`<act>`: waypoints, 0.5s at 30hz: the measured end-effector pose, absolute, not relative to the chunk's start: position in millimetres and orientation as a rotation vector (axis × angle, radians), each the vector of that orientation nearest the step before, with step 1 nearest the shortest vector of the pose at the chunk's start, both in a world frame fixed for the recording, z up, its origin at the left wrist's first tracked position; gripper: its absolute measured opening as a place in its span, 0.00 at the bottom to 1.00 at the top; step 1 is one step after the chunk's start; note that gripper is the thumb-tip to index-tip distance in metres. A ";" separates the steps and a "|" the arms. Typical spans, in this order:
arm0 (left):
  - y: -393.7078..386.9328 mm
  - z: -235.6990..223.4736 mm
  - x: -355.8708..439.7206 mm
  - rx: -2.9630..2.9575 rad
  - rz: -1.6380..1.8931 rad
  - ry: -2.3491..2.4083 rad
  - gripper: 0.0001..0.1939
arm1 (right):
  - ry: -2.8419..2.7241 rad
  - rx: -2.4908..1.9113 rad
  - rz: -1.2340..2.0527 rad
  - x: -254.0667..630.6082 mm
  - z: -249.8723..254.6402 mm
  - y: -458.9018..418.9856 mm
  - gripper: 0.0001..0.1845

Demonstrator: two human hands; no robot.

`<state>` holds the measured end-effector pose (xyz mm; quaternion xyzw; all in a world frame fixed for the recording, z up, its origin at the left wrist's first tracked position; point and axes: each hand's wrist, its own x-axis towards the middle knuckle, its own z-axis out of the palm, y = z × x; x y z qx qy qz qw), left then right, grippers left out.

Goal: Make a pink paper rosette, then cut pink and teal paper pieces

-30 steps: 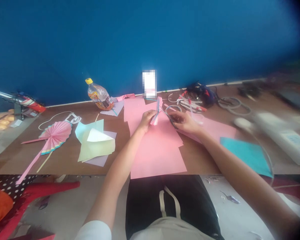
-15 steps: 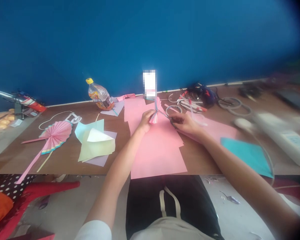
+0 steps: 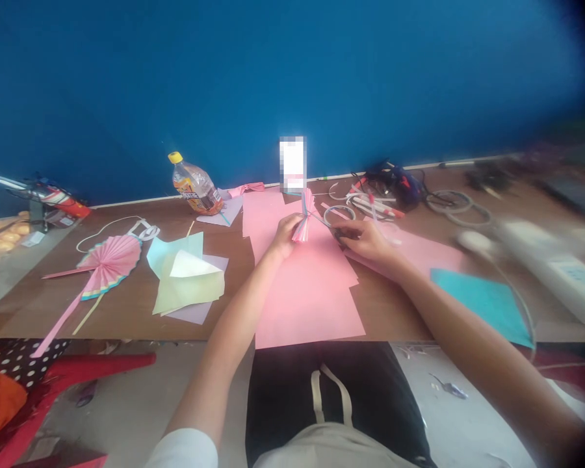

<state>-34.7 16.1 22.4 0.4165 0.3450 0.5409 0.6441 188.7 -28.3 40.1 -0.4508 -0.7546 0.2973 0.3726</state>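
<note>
Bottle [image 3: 195, 190], left of centre, upper half: amber liquid inside; yellow cap fitted.
Left hand [image 3: 288, 234]: gripping pleated paper [image 3: 304, 224]; right hand [image 3: 355, 238]: gripping scissors [image 3: 332, 229].

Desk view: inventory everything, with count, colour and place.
Pleated paper: one, pink, white and blue, left hand
Tool: one, dark, right hand, type unclear
Large sheets: several, pink, desk middle
Fan: one, pink, blue-edged, desk left
Small sheets: several, green, blue, white, lilac, right of fan
Bottle: one, clear, yellow-capped, back left
Blurred-out patch: one, white, back middle
Clutter: uncounted, mixed colours, back right
Teal sheet: one, teal, front right
Device: one, white, far right, blurred
Bag: one, clear with yellow contents, far left
Desk: one, brown, centre
Wall: one, blue, behind
Left hand: one, middle
Right hand: one, right of middle
</note>
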 end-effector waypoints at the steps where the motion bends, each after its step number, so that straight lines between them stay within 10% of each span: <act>1: 15.5 22.9 -34.2 0.953 1.231 0.787 0.12 | -1.935 -1.168 0.762 188.7 40.6 -28.3 0.18; 15: 11.7 25.5 -32.3 1.019 1.251 0.714 0.10 | -1.935 -1.156 0.771 187.3 30.4 -26.0 0.20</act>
